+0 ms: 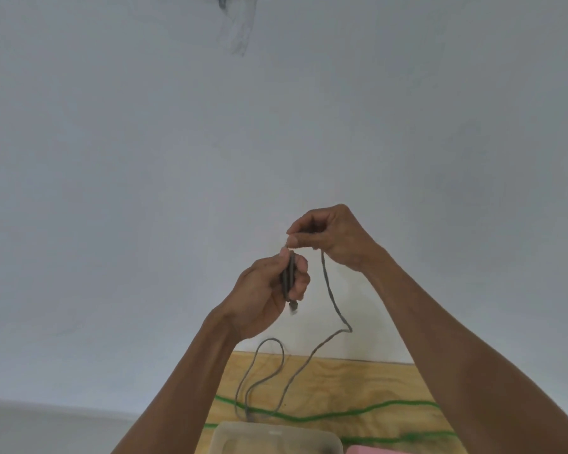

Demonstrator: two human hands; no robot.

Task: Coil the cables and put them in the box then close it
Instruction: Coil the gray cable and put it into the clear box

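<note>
Both hands are raised in front of a white wall. My left hand (269, 286) is closed around a short bundle of folded grey cable (333, 299), whose plug sticks out below the fingers. Just above it, my right hand (332, 237) pinches the same cable between thumb and fingers. The loose length hangs from the right hand and loops down onto the wooden table (341, 378). A green cable (335, 416) lies across the table. The translucent plastic box (276, 439) sits at the bottom edge, partly cut off.
The white wall fills most of the view. A pink object (374, 449) shows at the bottom edge, right of the box. The table's left edge runs behind my left forearm.
</note>
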